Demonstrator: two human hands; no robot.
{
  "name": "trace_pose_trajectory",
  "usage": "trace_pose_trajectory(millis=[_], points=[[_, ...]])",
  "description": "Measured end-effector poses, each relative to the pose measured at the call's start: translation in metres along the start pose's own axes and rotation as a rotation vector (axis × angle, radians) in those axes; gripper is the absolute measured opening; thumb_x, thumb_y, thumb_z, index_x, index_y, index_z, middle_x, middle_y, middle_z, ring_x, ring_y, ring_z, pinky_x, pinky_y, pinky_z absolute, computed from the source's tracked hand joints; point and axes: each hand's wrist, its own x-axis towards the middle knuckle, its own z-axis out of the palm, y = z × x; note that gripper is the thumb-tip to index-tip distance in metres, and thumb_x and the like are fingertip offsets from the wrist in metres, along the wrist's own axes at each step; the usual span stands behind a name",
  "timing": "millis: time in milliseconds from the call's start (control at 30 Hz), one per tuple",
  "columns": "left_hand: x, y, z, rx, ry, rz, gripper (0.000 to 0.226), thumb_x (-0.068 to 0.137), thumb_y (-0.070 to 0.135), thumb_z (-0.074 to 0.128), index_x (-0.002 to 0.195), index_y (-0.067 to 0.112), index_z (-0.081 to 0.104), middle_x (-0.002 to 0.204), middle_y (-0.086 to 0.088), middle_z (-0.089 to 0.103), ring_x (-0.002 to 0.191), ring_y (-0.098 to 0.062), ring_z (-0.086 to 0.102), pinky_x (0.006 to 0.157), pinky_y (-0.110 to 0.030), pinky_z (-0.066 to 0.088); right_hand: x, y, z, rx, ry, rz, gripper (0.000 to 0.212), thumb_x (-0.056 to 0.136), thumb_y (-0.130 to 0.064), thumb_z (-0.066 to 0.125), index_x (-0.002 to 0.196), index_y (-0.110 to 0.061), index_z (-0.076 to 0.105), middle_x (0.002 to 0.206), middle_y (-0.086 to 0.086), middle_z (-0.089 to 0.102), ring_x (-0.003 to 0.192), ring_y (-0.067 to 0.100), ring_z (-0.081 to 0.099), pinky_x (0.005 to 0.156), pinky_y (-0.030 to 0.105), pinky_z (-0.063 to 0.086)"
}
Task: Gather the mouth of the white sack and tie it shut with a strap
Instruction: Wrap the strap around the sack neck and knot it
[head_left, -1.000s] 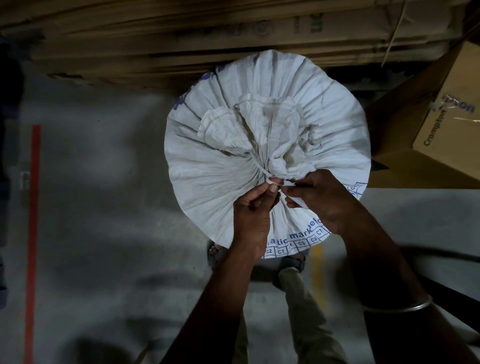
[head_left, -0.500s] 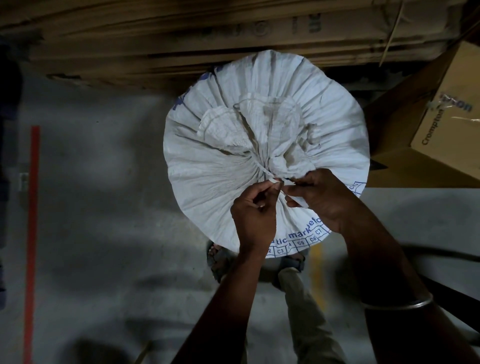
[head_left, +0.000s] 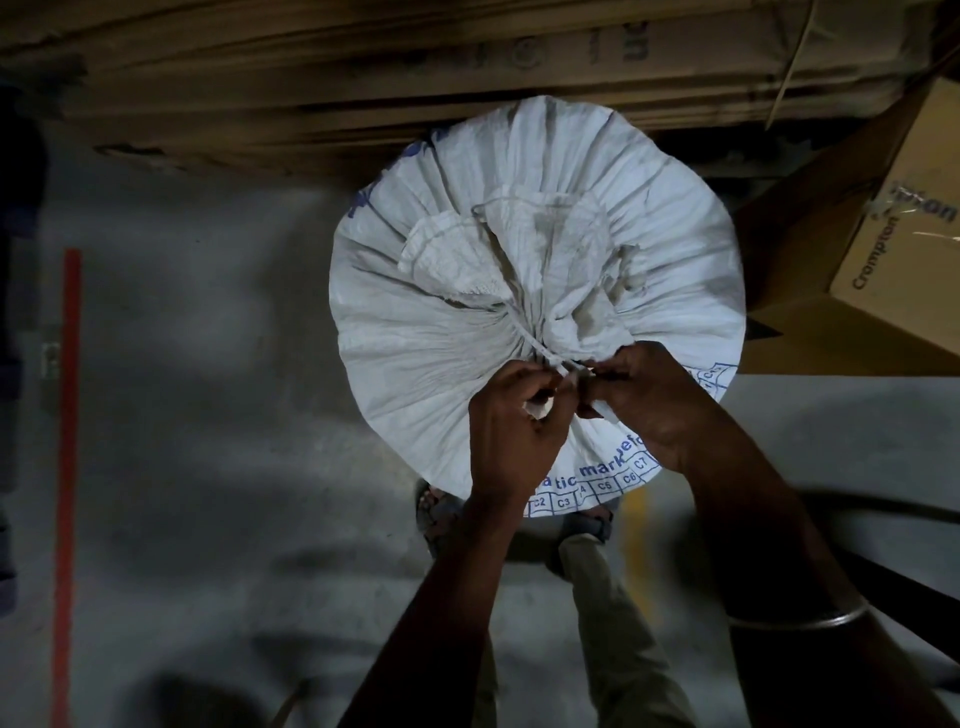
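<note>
A full white woven sack (head_left: 431, 364) with blue print stands upright on the floor below me. Its mouth (head_left: 524, 260) is bunched into a ruffle at the top centre. A thin white strap (head_left: 540, 351) wraps the gathered neck and runs toward me. My left hand (head_left: 511, 436) pinches one strap end, a white bit showing between its fingers. My right hand (head_left: 649, 400) pinches the other end just right of the neck. Both hands rest on the near side of the sack top.
A stack of flattened cardboard (head_left: 415, 78) lies behind the sack. A brown Crompton carton (head_left: 893, 244) stands at the right. Red tape (head_left: 70, 415) marks the grey concrete floor on the left. My sandalled feet (head_left: 582, 530) are under the sack's near edge.
Both hands have stayed at the sack's neck. My left hand has curled tighter and now shows a white strap end between its fingers.
</note>
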Motion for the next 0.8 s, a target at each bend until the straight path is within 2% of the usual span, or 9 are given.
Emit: trace_pose_trajectory(millis=[67, 167, 233, 300, 367, 467, 667, 733, 800], points=[[0.001, -0.002, 0.002, -0.088, 0.007, -0.11, 0.017, 0.088, 0.024, 0.072, 0.078, 0.011, 0.078, 0.08, 0.001, 0.073, 0.072, -0.009, 0.069, 0.067, -0.02, 0.056, 0.001, 0.001, 0.0, 0.009, 0.005, 0.004, 0.005, 0.084, 0.009, 0.068, 0.088, 0.007, 0.071, 0.075, 0.018, 0.067, 0.061, 0.015, 0.067, 0.06, 0.023, 0.057], [-0.001, 0.004, 0.004, -0.534, -0.049, -0.572, 0.007, 0.084, 0.018, 0.077, 0.089, 0.014, 0.081, 0.088, 0.002, 0.079, 0.085, -0.013, 0.074, 0.084, -0.031, 0.059, 0.0, 0.0, -0.001, 0.062, -0.017, 0.012, 0.012, 0.086, 0.008, 0.067, 0.085, -0.002, 0.073, 0.081, 0.016, 0.071, 0.068, 0.016, 0.069, 0.065, 0.023, 0.061], [0.0, 0.011, 0.003, -0.779, -0.026, -0.792, 0.006, 0.081, 0.004, 0.078, 0.087, 0.005, 0.078, 0.083, -0.006, 0.079, 0.081, -0.016, 0.073, 0.081, -0.027, 0.059, 0.0, 0.0, 0.0, 0.055, -0.032, 0.014, 0.008, 0.085, 0.008, 0.068, 0.086, 0.002, 0.073, 0.086, 0.023, 0.071, 0.076, 0.024, 0.069, 0.068, 0.025, 0.061], [0.004, 0.014, 0.002, -0.909, 0.027, -0.908, 0.013, 0.077, -0.005, 0.079, 0.083, 0.003, 0.07, 0.079, -0.01, 0.076, 0.079, -0.02, 0.072, 0.076, -0.026, 0.06, 0.001, 0.002, -0.002, 0.039, -0.033, 0.011, 0.01, 0.086, 0.008, 0.068, 0.095, 0.011, 0.072, 0.092, 0.028, 0.071, 0.081, 0.027, 0.069, 0.069, 0.027, 0.061], [0.009, 0.015, 0.001, -0.997, 0.011, -0.999, 0.025, 0.076, -0.008, 0.078, 0.097, 0.0, 0.066, 0.086, -0.016, 0.077, 0.083, -0.023, 0.074, 0.077, -0.028, 0.061, 0.001, 0.004, -0.005, 0.023, -0.039, 0.001, 0.019, 0.086, 0.008, 0.067, 0.104, 0.014, 0.068, 0.097, 0.03, 0.071, 0.083, 0.028, 0.069, 0.072, 0.028, 0.061], [0.014, 0.012, -0.001, -0.891, -0.098, -0.956, 0.039, 0.078, -0.002, 0.08, 0.115, -0.001, 0.067, 0.097, -0.018, 0.077, 0.09, -0.023, 0.074, 0.083, -0.029, 0.061, 0.001, 0.006, -0.009, 0.006, -0.071, -0.022, 0.024, 0.086, 0.008, 0.067, 0.11, 0.01, 0.068, 0.105, 0.03, 0.072, 0.087, 0.029, 0.07, 0.079, 0.036, 0.06], [0.008, -0.002, 0.004, -0.383, -0.12, -0.659, 0.016, 0.08, 0.019, 0.078, 0.095, 0.016, 0.075, 0.087, -0.003, 0.078, 0.083, -0.021, 0.075, 0.084, -0.048, 0.061, 0.002, 0.008, -0.004, -0.033, -0.08, -0.054, 0.023, 0.084, 0.012, 0.066, 0.107, 0.01, 0.068, 0.099, 0.04, 0.067, 0.081, 0.032, 0.067, 0.082, 0.046, 0.058], [0.008, -0.005, 0.005, -0.382, -0.134, -0.673, 0.013, 0.079, 0.017, 0.078, 0.091, 0.016, 0.074, 0.085, -0.004, 0.076, 0.082, -0.022, 0.073, 0.084, -0.05, 0.059, 0.002, 0.01, -0.003, -0.018, -0.077, -0.051, 0.024, 0.083, 0.012, 0.067, 0.107, 0.008, 0.069, 0.099, 0.04, 0.067, 0.082, 0.034, 0.068, 0.084, 0.05, 0.058], [0.011, -0.004, 0.004, -0.425, -0.149, -0.707, 0.018, 0.077, 0.018, 0.083, 0.091, 0.012, 0.073, 0.084, -0.006, 0.075, 0.079, -0.018, 0.071, 0.086, -0.05, 0.059, 0.003, 0.012, -0.004, -0.009, -0.057, -0.051, 0.024, 0.083, 0.011, 0.068, 0.107, 0.007, 0.07, 0.097, 0.036, 0.069, 0.08, 0.031, 0.07, 0.077, 0.041, 0.06]])
